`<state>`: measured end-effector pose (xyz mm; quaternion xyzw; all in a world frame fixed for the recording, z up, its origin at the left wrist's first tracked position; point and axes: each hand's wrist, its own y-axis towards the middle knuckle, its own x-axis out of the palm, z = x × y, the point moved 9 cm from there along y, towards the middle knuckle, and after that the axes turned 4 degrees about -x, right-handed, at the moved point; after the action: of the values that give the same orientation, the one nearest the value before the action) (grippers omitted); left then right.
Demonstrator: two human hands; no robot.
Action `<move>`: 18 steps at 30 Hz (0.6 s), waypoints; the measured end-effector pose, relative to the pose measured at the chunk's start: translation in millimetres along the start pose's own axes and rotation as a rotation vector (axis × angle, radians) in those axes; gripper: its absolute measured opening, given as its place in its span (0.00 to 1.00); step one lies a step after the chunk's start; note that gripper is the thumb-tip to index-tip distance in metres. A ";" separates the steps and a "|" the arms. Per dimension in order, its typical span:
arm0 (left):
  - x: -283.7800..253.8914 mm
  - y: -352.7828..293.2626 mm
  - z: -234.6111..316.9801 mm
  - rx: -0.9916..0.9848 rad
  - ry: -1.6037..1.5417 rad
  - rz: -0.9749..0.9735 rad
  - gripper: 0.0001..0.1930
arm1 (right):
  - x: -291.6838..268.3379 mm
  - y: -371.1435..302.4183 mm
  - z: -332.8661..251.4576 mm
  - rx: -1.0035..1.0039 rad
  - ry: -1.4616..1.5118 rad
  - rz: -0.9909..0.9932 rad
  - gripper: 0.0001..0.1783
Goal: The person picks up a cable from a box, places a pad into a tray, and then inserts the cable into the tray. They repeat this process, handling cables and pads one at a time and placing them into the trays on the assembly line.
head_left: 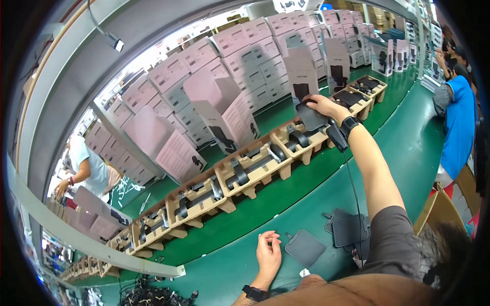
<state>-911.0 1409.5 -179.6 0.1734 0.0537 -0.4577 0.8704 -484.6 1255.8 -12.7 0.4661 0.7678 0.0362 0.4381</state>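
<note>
My right hand point(326, 108) reaches to the tray row and grips a black square pad point(312, 118) by its upper edge, holding it tilted over a brown molded pulp tray point(286, 133). A black device with a cable point(336, 137) is at that wrist, below the watch. My left hand point(268, 252) rests low over the green bench, its fingers loosely curled and apart, with nothing visible in them. Beside it on the bench lies a dark grey square pad point(304, 248). Farther right, several more dark pads point(349, 228) lie overlapping, partly hidden by my right sleeve.
Pulp trays with black stand parts point(247, 171) line the green conveyor. Open printed cartons point(217, 109) stand behind them, before stacked pinkish boxes point(250, 56). Tangled black cables point(153, 293) lie at lower left. Other people point(457, 122) stand at right and left. A metal frame bar point(102, 250) crosses the left.
</note>
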 end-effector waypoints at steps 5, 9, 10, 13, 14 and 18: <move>-20.8 -1.0 -1.8 0.030 0.148 0.062 0.09 | 51.0 -23.5 -15.3 -0.009 -0.567 0.174 0.15; -22.3 -1.9 0.0 0.020 0.160 0.082 0.08 | 50.1 -36.9 -55.3 -0.127 -0.891 0.281 0.19; -21.9 -1.9 4.6 0.009 0.156 0.067 0.08 | 52.1 -43.4 -80.7 -0.185 -0.879 0.327 0.19; -29.1 -7.4 22.5 0.052 0.180 0.098 0.09 | 98.5 -70.8 -181.3 -0.471 -0.520 0.281 0.15; -29.1 -7.2 26.6 0.029 0.174 0.078 0.09 | 115.2 -83.8 -224.2 -0.560 -0.423 0.257 0.14; -53.1 -23.8 20.8 0.102 0.087 0.224 0.08 | 213.5 -155.6 -406.2 -0.746 0.043 -0.071 0.08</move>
<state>-962.3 1431.1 -152.8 0.2420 0.0486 -0.3519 0.9029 -916.8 1471.1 27.9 0.2465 0.7266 0.3078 0.5627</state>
